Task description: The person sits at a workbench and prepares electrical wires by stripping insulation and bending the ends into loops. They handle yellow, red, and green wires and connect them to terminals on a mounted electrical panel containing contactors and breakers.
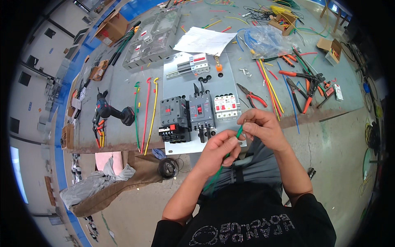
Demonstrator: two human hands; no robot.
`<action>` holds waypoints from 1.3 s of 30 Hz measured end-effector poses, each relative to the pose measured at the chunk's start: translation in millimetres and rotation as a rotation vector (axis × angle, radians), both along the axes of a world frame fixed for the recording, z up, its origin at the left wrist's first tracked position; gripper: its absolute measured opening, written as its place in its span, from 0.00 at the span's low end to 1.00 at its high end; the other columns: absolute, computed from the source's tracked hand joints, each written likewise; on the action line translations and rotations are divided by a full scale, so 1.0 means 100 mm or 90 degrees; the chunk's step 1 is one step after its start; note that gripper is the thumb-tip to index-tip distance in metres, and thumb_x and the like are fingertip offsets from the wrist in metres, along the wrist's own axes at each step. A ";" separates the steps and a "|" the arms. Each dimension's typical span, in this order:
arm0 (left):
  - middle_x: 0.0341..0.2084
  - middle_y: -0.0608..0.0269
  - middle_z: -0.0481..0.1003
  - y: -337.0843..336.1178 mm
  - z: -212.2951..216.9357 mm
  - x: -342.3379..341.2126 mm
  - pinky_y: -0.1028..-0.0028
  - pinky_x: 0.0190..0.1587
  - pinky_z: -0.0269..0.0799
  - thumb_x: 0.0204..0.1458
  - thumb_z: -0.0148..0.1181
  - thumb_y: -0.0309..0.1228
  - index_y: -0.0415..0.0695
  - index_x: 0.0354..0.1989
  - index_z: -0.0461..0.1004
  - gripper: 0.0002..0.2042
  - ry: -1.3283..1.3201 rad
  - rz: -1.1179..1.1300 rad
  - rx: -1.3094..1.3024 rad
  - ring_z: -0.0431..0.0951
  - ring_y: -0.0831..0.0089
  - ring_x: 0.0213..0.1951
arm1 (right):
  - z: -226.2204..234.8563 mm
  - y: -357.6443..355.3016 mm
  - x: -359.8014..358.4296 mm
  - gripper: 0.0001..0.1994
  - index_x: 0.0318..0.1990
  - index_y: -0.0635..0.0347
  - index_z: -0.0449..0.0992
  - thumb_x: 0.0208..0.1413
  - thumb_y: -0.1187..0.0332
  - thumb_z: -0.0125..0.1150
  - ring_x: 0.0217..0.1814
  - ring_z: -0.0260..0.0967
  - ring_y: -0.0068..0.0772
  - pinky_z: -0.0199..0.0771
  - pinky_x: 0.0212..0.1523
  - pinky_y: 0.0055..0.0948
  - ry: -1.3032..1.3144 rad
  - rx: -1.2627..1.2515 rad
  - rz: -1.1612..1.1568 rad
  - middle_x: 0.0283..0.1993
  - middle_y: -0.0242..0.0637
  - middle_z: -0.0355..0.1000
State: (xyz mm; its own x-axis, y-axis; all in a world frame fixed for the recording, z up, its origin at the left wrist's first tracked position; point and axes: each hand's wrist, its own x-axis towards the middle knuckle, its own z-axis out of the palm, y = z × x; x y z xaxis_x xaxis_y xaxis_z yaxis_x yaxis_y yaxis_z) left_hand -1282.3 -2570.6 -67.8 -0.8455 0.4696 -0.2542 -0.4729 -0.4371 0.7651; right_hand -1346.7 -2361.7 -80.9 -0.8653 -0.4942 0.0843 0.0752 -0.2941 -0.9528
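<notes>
Two clear cases are set at the far left of the worktop, with small breakers held in the nearer one. Blue wire is bundled in a plastic bag at the far right. Red and orange pieces are kept in a small open carton; by a larger one behind the bag, small parts and yellow pieces are contained

A green wire is held in the air just off the near right corner of a metal plate. It is thin and slanted; a bright stretch is shown between the hands, and its lower run is hung past the left wrist over the lap. Its upper end is partly covered by fingers and cannot be clearly made out

The hands are brought close together, both clamped on the wire. By the left hand it is gripped lower down, with the fingers curled in; by the right hand it is pinched near the top between thumb and fingertips. On the plate, a contactor and a large breaker are placed side by side
</notes>
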 end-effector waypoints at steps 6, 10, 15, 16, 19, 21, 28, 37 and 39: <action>0.23 0.76 0.68 0.08 -0.04 0.06 0.82 0.26 0.56 0.72 0.53 0.32 0.40 0.51 0.78 0.11 0.130 0.054 -0.199 0.61 0.87 0.24 | 0.05 0.04 0.03 0.07 0.44 0.67 0.79 0.64 0.71 0.67 0.34 0.73 0.15 0.70 0.31 0.18 -0.006 0.024 -0.010 0.34 0.29 0.77; 0.24 0.76 0.68 0.08 0.02 0.08 0.81 0.29 0.60 0.71 0.55 0.34 0.39 0.49 0.79 0.11 0.142 0.053 -0.289 0.63 0.87 0.27 | 0.17 0.12 0.06 0.06 0.41 0.66 0.80 0.61 0.73 0.69 0.34 0.74 0.16 0.71 0.32 0.19 0.068 0.117 -0.002 0.34 0.29 0.77; 0.25 0.76 0.70 0.05 -0.12 0.14 0.80 0.30 0.62 0.70 0.57 0.35 0.39 0.46 0.80 0.11 0.136 0.030 -0.374 0.65 0.86 0.28 | 0.12 0.16 0.19 0.07 0.38 0.65 0.81 0.59 0.70 0.72 0.30 0.71 0.19 0.70 0.31 0.24 0.183 0.229 -0.035 0.31 0.31 0.75; 0.25 0.76 0.71 0.06 -0.18 0.13 0.80 0.31 0.63 0.70 0.58 0.34 0.39 0.46 0.80 0.11 0.178 0.029 -0.400 0.65 0.86 0.28 | 0.10 0.18 0.20 0.09 0.38 0.65 0.81 0.60 0.68 0.71 0.31 0.71 0.21 0.70 0.32 0.26 0.193 0.241 -0.036 0.30 0.33 0.75; 0.26 0.75 0.71 0.06 -0.26 0.21 0.80 0.32 0.64 0.70 0.57 0.35 0.38 0.48 0.80 0.12 0.167 0.059 -0.390 0.66 0.86 0.30 | 0.02 0.29 0.10 0.10 0.38 0.65 0.81 0.61 0.66 0.70 0.33 0.71 0.23 0.70 0.34 0.27 0.190 0.282 0.043 0.31 0.34 0.74; 0.26 0.75 0.70 0.08 -0.28 0.24 0.81 0.32 0.63 0.70 0.57 0.34 0.38 0.52 0.80 0.12 0.148 0.105 -0.353 0.65 0.86 0.29 | -0.20 0.40 -0.11 0.14 0.40 0.64 0.82 0.58 0.61 0.72 0.36 0.76 0.34 0.74 0.39 0.35 0.248 0.406 -0.111 0.34 0.38 0.76; 0.24 0.71 0.70 0.00 -0.25 0.21 0.82 0.25 0.55 0.72 0.53 0.32 0.38 0.56 0.77 0.13 0.082 0.113 -0.258 0.61 0.85 0.22 | -0.62 0.37 -0.81 0.26 0.48 0.59 0.82 0.45 0.53 0.79 0.47 0.77 0.53 0.78 0.48 0.47 0.439 0.863 -0.288 0.44 0.48 0.77; 0.26 0.68 0.71 -0.10 -0.16 0.19 0.80 0.24 0.56 0.72 0.51 0.31 0.41 0.62 0.73 0.15 0.075 0.134 -0.207 0.62 0.83 0.22 | -0.47 0.68 -1.02 0.22 0.45 0.62 0.83 0.51 0.53 0.71 0.40 0.78 0.37 0.79 0.43 0.35 -0.036 0.441 -0.134 0.39 0.38 0.78; 0.26 0.68 0.71 -0.11 -0.12 0.18 0.80 0.24 0.56 0.72 0.51 0.31 0.40 0.62 0.73 0.15 0.067 0.137 -0.197 0.63 0.83 0.22 | -0.29 0.66 -0.72 0.20 0.47 0.63 0.82 0.57 0.54 0.68 0.38 0.77 0.29 0.78 0.41 0.29 -0.159 0.180 -0.117 0.39 0.32 0.78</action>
